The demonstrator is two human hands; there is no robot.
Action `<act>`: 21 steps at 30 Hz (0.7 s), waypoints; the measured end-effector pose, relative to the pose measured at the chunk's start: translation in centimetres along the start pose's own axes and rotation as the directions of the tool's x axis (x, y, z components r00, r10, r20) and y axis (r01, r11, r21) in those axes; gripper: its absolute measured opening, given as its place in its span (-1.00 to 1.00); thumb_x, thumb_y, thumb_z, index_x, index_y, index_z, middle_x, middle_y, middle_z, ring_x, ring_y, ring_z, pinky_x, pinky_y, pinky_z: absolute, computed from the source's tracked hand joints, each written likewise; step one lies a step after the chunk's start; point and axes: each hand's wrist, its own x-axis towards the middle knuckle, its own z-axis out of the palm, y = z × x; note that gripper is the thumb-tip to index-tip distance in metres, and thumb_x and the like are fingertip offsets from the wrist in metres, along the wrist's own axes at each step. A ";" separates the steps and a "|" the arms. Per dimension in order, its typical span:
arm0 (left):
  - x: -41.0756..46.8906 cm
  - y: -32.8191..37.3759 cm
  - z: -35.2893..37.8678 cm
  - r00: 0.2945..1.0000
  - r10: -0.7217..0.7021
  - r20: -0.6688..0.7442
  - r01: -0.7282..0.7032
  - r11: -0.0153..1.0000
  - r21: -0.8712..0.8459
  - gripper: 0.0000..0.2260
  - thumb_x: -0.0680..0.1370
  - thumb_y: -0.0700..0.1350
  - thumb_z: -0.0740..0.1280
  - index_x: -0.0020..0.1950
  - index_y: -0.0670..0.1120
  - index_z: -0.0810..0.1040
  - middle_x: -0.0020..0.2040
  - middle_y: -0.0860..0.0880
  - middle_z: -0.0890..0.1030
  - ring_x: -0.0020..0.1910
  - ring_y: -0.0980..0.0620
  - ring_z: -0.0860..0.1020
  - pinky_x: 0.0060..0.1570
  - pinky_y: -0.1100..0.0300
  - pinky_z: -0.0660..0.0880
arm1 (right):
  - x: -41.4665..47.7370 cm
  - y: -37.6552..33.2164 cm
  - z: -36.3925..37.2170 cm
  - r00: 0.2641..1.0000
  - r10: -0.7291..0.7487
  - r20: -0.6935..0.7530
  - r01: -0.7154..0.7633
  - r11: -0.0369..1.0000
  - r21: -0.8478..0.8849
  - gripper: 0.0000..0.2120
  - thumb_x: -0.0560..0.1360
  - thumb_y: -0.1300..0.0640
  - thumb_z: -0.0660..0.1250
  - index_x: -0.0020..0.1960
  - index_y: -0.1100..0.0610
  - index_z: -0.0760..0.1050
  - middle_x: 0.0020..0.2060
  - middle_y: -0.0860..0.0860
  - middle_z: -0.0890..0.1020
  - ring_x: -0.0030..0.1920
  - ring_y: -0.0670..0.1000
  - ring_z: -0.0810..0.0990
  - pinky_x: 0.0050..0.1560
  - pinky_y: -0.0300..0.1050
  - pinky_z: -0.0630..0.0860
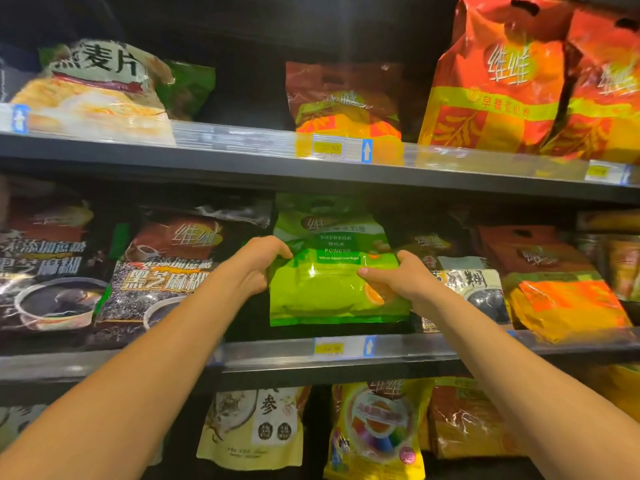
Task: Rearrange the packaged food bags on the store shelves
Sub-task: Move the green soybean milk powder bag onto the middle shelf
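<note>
Head view: a green bag (332, 282) printed "SOYBEAN MILK POWDER" stands upright, long axis vertical, directly above the middle shelf's yellow price tag (329, 348), straight ahead of both arms and equally near each, with the left hand (258, 263) curled around its left edge and the right hand (398, 277) pinching its right edge.

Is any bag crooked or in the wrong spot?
Yes. The oat bag on the top shelf lies tipped forward over the price rail, while the red bags stand upright. The orange bag at middle right slumps too.
</note>
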 end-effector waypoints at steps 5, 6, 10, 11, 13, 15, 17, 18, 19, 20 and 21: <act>0.6 -0.3 0.3 0.999 -0.042 -0.032 0.044 0.998 0.039 -0.63 0.55 -0.42 0.18 0.33 -0.30 0.54 0.21 -0.35 0.66 -0.18 -0.23 0.68 -0.35 -0.08 0.69 | -0.3 -0.8 0.6 1.000 0.015 -0.015 -0.016 1.000 -0.022 -0.18 0.31 -0.02 0.69 0.42 0.17 0.38 0.19 0.09 0.64 0.10 0.07 0.69 -0.10 -0.05 0.70; 0.7 -0.7 0.3 0.998 -0.047 -0.037 0.049 0.998 0.050 -0.64 0.56 -0.43 0.17 0.31 -0.30 0.55 0.16 -0.35 0.66 -0.19 -0.23 0.67 -0.35 -0.08 0.68 | -0.5 -0.6 0.9 1.000 0.010 -0.029 -0.012 0.999 -0.053 -0.26 0.34 0.00 0.67 0.37 0.18 0.39 0.19 0.05 0.63 0.11 0.04 0.66 -0.14 -0.12 0.66; 1.1 -2.2 0.2 0.994 -0.053 -0.092 0.066 0.987 0.146 -0.68 0.54 -0.45 0.18 0.25 -0.31 0.56 0.02 -0.33 0.63 -0.23 -0.24 0.62 -0.15 -0.11 0.64 | -1.1 -0.1 2.3 0.994 -0.072 -0.076 0.047 0.955 -0.292 -0.34 0.37 -0.06 0.64 0.29 0.13 0.38 0.17 0.01 0.55 0.13 0.03 0.53 -0.11 -0.14 0.47; 1.4 -2.6 0.1 0.994 -0.053 -0.100 0.069 0.984 0.163 -0.69 0.54 -0.45 0.20 0.24 -0.33 0.56 0.03 -0.34 0.63 -0.20 -0.26 0.63 -0.07 -0.15 0.62 | -0.9 0.2 2.6 0.993 -0.092 -0.077 0.059 0.935 -0.350 -0.31 0.35 -0.07 0.65 0.32 0.14 0.40 0.20 0.02 0.56 0.12 0.02 0.53 -0.11 -0.13 0.45; 2.4 -3.2 -0.1 0.991 -0.059 -0.123 0.084 0.976 0.202 -0.70 0.51 -0.46 0.26 0.23 -0.37 0.56 0.07 -0.33 0.64 -0.05 -0.30 0.65 0.08 -0.23 0.62 | -0.8 0.7 3.2 0.987 -0.137 -0.085 0.085 0.892 -0.443 -0.30 0.35 -0.07 0.65 0.33 0.17 0.42 0.25 0.05 0.59 0.10 0.02 0.53 -0.11 -0.13 0.43; 3.8 -3.8 -0.2 0.989 -0.066 -0.130 0.097 0.963 0.251 -0.65 0.48 -0.45 0.30 0.27 -0.39 0.54 0.14 -0.34 0.64 0.10 -0.34 0.64 0.19 -0.27 0.59 | -0.8 1.0 3.5 0.983 -0.156 -0.097 0.087 0.862 -0.499 -0.30 0.35 -0.07 0.65 0.33 0.20 0.43 0.27 0.07 0.61 0.15 0.08 0.59 -0.06 -0.12 0.42; 5.1 -4.5 -0.4 0.989 -0.074 -0.130 0.107 0.959 0.263 -0.65 0.49 -0.46 0.30 0.28 -0.39 0.55 0.18 -0.33 0.63 0.17 -0.35 0.62 0.25 -0.26 0.56 | -0.8 1.0 3.7 0.978 -0.177 -0.106 0.096 0.843 -0.529 -0.30 0.35 -0.07 0.65 0.31 0.21 0.44 0.22 0.06 0.64 0.19 0.10 0.62 -0.05 -0.11 0.43; 5.7 -4.6 -0.4 0.989 -0.075 -0.130 0.109 0.955 0.277 -0.65 0.50 -0.46 0.30 0.29 -0.39 0.55 0.20 -0.32 0.63 0.20 -0.33 0.61 0.28 -0.25 0.55 | -0.8 0.9 3.7 0.978 -0.181 -0.104 0.099 0.841 -0.532 -0.32 0.34 -0.06 0.66 0.29 0.21 0.45 0.17 0.04 0.66 0.17 0.09 0.63 -0.05 -0.11 0.45; 6.0 -4.7 -0.4 0.989 -0.075 -0.124 0.108 0.952 0.288 -0.64 0.51 -0.46 0.30 0.31 -0.39 0.55 0.23 -0.31 0.62 0.23 -0.31 0.60 0.31 -0.23 0.54 | -0.7 0.8 3.7 0.978 -0.180 -0.103 0.097 0.838 -0.537 -0.34 0.34 -0.06 0.66 0.27 0.20 0.45 0.10 0.01 0.67 0.13 0.06 0.64 -0.05 -0.12 0.46; 6.4 -4.9 -0.4 0.990 -0.068 -0.127 0.103 0.949 0.298 -0.63 0.51 -0.45 0.31 0.32 -0.39 0.54 0.25 -0.29 0.62 0.25 -0.29 0.59 0.34 -0.21 0.52 | -0.7 0.7 3.7 0.978 -0.177 -0.108 0.091 0.835 -0.543 -0.36 0.35 -0.05 0.66 0.26 0.19 0.45 0.04 -0.03 0.66 0.07 0.03 0.63 -0.05 -0.12 0.46; 6.7 -5.1 -0.3 0.990 -0.064 -0.128 0.101 0.947 0.305 -0.64 0.52 -0.44 0.31 0.33 -0.38 0.53 0.27 -0.28 0.61 0.27 -0.27 0.59 0.35 -0.19 0.52 | -0.6 0.8 3.8 0.978 -0.175 -0.113 0.085 0.831 -0.549 -0.37 0.36 -0.05 0.65 0.25 0.18 0.45 0.00 -0.05 0.64 0.01 0.00 0.60 -0.06 -0.12 0.45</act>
